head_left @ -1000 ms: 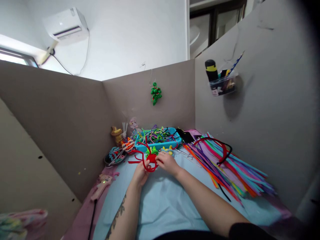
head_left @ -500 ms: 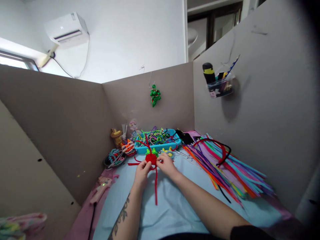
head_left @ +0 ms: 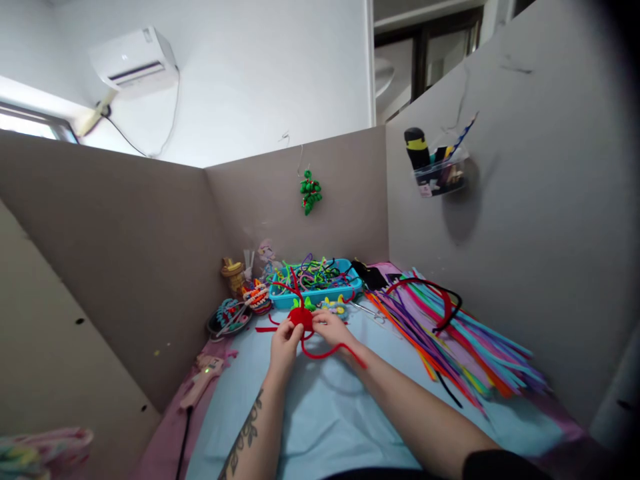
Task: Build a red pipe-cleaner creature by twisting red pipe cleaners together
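Observation:
A round red pipe-cleaner piece (head_left: 301, 318) is held up above the blue cloth, with red stems sticking out at its top. My left hand (head_left: 286, 335) pinches its lower left side between thumb and fingers. At its right edge, my right hand (head_left: 327, 325) has its fingers pressed together on the red piece. From below the piece a long red stem (head_left: 325, 355) curves right and passes over my right wrist. Small green and yellow pieces lie just behind the hands.
Behind the hands sits a blue tray (head_left: 315, 294) of tangled pipe cleaners. Scissors (head_left: 370, 311) lie right of it, beside a large fan of coloured pipe cleaners (head_left: 440, 333). At left are a dark bowl (head_left: 230, 327) and a pink glue gun (head_left: 200, 383). Grey panels surround the table.
The long red stem, which hung straight down, now curves to the right over my right wrist. The red piece has shifted slightly left and up, still between both hands.

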Available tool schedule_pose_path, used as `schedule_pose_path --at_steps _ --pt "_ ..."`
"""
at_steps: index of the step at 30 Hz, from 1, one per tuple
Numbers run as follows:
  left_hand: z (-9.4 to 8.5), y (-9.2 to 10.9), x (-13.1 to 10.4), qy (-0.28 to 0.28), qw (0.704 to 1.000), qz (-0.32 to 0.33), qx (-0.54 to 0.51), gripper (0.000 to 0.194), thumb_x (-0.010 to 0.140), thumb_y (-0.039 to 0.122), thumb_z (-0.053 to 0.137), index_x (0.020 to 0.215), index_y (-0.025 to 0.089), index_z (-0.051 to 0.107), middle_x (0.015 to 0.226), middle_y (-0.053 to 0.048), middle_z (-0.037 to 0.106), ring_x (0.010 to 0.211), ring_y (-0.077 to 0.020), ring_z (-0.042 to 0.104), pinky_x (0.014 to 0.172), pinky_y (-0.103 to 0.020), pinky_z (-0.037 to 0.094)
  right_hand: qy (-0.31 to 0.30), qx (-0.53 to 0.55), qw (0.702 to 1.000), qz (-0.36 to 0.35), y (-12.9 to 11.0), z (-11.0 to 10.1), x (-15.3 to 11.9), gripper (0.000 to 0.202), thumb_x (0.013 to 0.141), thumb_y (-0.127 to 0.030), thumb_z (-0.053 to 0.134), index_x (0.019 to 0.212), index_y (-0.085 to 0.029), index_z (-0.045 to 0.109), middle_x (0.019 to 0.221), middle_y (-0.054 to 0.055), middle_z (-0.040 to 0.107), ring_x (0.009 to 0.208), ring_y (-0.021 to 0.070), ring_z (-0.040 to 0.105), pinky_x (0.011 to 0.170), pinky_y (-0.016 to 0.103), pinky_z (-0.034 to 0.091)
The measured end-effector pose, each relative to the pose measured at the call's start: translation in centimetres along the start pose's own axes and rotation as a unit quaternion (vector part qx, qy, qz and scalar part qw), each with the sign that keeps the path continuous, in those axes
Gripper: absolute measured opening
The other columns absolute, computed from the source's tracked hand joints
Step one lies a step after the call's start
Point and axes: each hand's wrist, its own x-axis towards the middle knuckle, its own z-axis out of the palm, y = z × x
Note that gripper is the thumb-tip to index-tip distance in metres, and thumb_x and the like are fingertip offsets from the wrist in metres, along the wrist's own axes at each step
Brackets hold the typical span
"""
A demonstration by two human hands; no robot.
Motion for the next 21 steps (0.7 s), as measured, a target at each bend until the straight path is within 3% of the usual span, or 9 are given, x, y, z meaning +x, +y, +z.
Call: schedule_pose_path --at_steps 4,11,14,17,21 --pt "0.0 0.2 0.0 0.004 1.000 0.016 0.021 0.026 0.071 0.039 0.059 0.059 0.016 0.054 0.071 -0.002 0.056 0.072 -0.0154 0.050 0.070 -0.027 0.039 0.009 0.034 0.999 0.007 -0.5 0.3 -0.3 0.010 0.065 -0.022 0.057 0.065 -0.018 0.066 0.103 0.008 0.058 0.100 0.0213 0.053 0.094 0.034 0.035" --pt "0.2 -0.1 -0.2 -0.012 1.000 0.025 0.014 0.025 0.072 0.037 0.060 0.059 0.016 0.056 0.072 -0.002 0.056 0.072 -0.0153 0.051 0.070 -0.026 0.040 0.068 -0.015 0.997 -0.036 -1.2 0.2 -0.6 0.022 0.067 -0.037 0.062 0.059 -0.017 0.061 0.094 0.008 0.059 0.096 0.0223 0.053 0.090 0.035 0.036" --pt "0.4 0.1 -0.4 -0.006 0.999 0.026 0.022 0.025 0.071 0.037 0.061 0.058 0.016 0.058 0.072 -0.002 0.056 0.072 -0.0154 0.051 0.070 -0.026 0.039 0.091 -0.013 0.995 -0.031 -0.8 0.3 -0.6 0.020 0.065 -0.036 0.064 0.067 -0.017 0.062 0.085 0.005 0.060 0.086 0.0203 0.054 0.083 0.034 0.040" --pt "0.5 0.5 -0.5 -0.003 0.999 0.028 0.023 0.023 0.071 0.036 0.062 0.059 0.016 0.059 0.073 -0.003 0.056 0.072 -0.0158 0.050 0.069 -0.025 0.039 0.108 0.017 0.994 -0.012 -0.6 0.5 -0.6 0.022 0.063 -0.034 0.066 0.074 -0.016 0.062 0.079 0.004 0.061 0.079 0.0188 0.055 0.077 0.032 0.042" --pt "0.6 1.0 -0.6 0.003 0.999 0.027 0.027 0.023 0.069 0.037 0.064 0.056 0.017 0.059 0.072 -0.003 0.056 0.072 -0.0169 0.050 0.069 -0.026 0.039 0.098 0.089 0.991 0.013 -0.9 0.5 -0.8 0.021 0.063 -0.036 0.067 0.068 -0.017 0.064 0.076 0.003 0.062 0.076 0.0175 0.055 0.076 0.031 0.043"
